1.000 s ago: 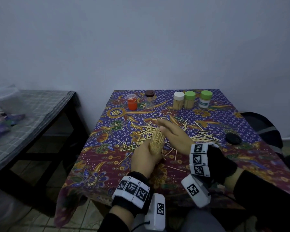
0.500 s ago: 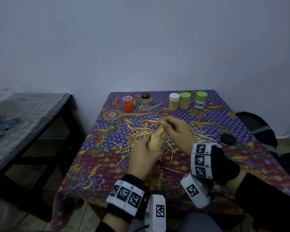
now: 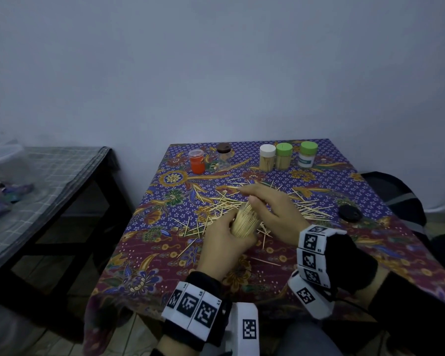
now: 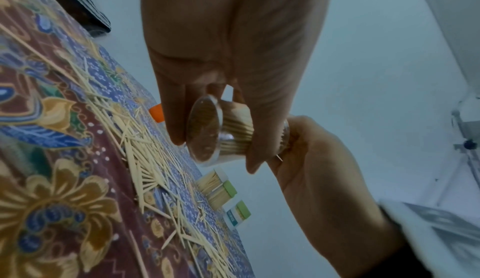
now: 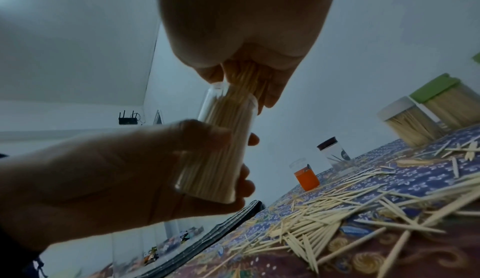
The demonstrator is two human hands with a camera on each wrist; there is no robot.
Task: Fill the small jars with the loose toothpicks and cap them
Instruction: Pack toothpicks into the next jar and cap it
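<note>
My left hand grips a clear small jar packed with toothpicks and holds it tilted above the patterned tablecloth. My right hand is curled over the jar's mouth and pinches the toothpick ends that stick out. In the right wrist view the right hand closes round those ends above the jar, with the left hand wrapped round its lower half. The left wrist view shows the jar's base. Loose toothpicks lie scattered behind the hands.
At the table's far edge stand an orange jar, a brown-capped jar, a white-capped jar and two green-capped jars. A black cap lies at the right. A checked-cloth table stands left.
My left hand has tilted the jar toward my right hand. The right hand, flat beside the toothpick tips before, now closes over them, and the toothpicks stick out less.
</note>
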